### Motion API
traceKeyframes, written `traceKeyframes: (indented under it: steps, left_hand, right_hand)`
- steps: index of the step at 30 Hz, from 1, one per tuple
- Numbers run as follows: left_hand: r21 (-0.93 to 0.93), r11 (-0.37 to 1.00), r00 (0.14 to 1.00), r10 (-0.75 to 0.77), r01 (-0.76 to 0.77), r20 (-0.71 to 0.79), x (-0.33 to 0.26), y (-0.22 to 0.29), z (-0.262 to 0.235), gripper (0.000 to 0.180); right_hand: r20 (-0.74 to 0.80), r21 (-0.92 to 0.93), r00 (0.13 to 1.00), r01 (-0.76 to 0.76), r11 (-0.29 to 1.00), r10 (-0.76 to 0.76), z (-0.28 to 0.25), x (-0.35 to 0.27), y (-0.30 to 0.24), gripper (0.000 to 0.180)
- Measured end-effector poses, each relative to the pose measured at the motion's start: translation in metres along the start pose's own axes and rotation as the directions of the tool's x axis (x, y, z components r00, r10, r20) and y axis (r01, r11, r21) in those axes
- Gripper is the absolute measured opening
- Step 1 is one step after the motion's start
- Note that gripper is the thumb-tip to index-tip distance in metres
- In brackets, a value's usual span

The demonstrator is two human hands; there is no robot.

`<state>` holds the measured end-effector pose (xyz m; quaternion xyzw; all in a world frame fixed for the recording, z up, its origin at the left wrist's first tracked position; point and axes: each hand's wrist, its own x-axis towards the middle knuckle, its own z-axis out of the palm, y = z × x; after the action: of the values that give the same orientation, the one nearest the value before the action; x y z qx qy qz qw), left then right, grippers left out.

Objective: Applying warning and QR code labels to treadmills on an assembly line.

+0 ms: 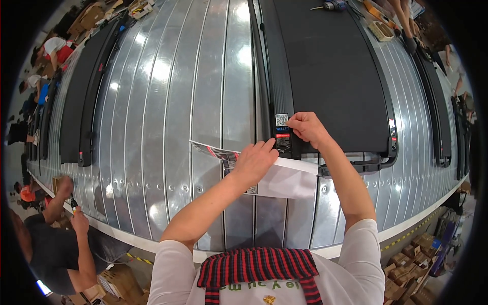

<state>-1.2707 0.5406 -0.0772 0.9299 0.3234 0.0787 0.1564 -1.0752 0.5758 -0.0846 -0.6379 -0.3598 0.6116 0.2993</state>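
A black treadmill deck (333, 76) with a ribbed side rail (278, 66) lies before me on the metal slats. On the rail's near end sits a square white code sticker (281, 120), and below it a red-and-black label (283, 142). My right hand (308, 129) is closed in a pinch at the code sticker's right edge. My left hand (255, 161) reaches the red-and-black label with its fingertips and grips a white label sheet (292, 180). That sheet curls out on both sides of the hand; its printed part shows at the left. My left thumb is hidden.
More black treadmill decks lie left (84, 86) and right (432, 96). A power drill (333, 5) and a small parts box (381, 31) are at the far right. A person in dark clothes (56, 254) works at lower left. Cardboard boxes (414, 262) stand beyond the table edge.
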Motion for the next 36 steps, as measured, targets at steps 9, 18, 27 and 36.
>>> traceKeyframes:
  steps: [9, 18, 27, 36]
  left_hand:
    - [0.001, 1.000, 1.000, -0.012, 0.012, 0.010, 0.002, -0.001, 0.002, 0.012]
    - [-0.010, 1.000, 1.000, 0.006, -0.006, -0.007, -0.001, -0.003, 0.002, 0.011]
    - [0.035, 0.996, 0.994, 0.082, -0.080, -0.071, 0.013, -0.009, 0.005, 0.008]
    - [0.053, 0.997, 0.996, -0.061, 0.064, -0.062, 0.021, -0.018, 0.011, 0.012]
  right_hand:
    - [-0.029, -0.007, 1.000, 0.005, 1.000, -0.005, 0.001, 0.003, 0.002, 0.012]
    - [-0.054, -0.018, 0.999, 0.010, 1.000, -0.011, 0.006, 0.000, 0.003, 0.011]
    - [-0.087, -0.049, 0.995, 0.036, 0.998, -0.040, 0.002, 0.005, 0.007, 0.012]
    - [-0.101, -0.474, 0.878, 0.370, 0.799, -0.467, 0.019, 0.009, -0.001, 0.013]
